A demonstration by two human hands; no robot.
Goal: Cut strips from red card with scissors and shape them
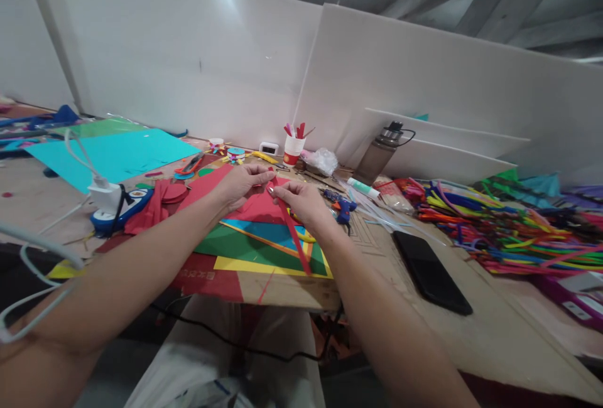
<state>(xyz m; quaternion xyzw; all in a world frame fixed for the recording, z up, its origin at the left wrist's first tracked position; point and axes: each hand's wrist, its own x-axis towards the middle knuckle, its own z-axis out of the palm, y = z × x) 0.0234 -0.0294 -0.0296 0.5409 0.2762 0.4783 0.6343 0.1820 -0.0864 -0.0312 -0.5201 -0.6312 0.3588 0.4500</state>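
Both my hands meet over the middle of the table and pinch a long red paper strip [293, 232]. My left hand [242, 183] holds the strip's upper end with closed fingers. My right hand [301, 199] pinches the strip just beside it. The strip hangs down toward me across a stack of coloured sheets: red [257, 208], blue, green [235, 246] and yellow [245, 266].
A blue glue gun [343, 206] lies right of my hands, a black phone [431, 272] further right. A heap of coloured pipe cleaners [509, 226] fills the right side. A cup of red sticks [293, 147], a water bottle [379, 154], a cyan sheet [113, 154] and a white charger [104, 194] stand behind and left.
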